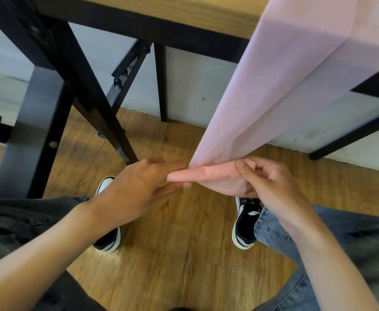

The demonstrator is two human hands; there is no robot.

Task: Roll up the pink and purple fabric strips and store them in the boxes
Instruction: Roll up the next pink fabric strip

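Wooden floorboards (179,254) run under a dark-framed table (152,16), and the person stands just in front of it, shoes planted either side of the work. From the tabletop the pink fabric strip (280,86) hangs down in a long slack sheet to the hands, where its lower end is already wound into a small tight roll (197,173). One end of that roll sits pinched between the thumb and fingertips of the left hand (143,187); the other end is wrapped by the curled fingers of the right hand (271,182), thumb pressed on top. No boxes or purple strip show from here. Trouble looks likely if the two hands turn unevenly: the roll would cone out to one side. The sheet above the fingers already carries a diagonal fold, which could get wound in as a crease. A loosened pinch would let the thin, slippery cloth spring open.
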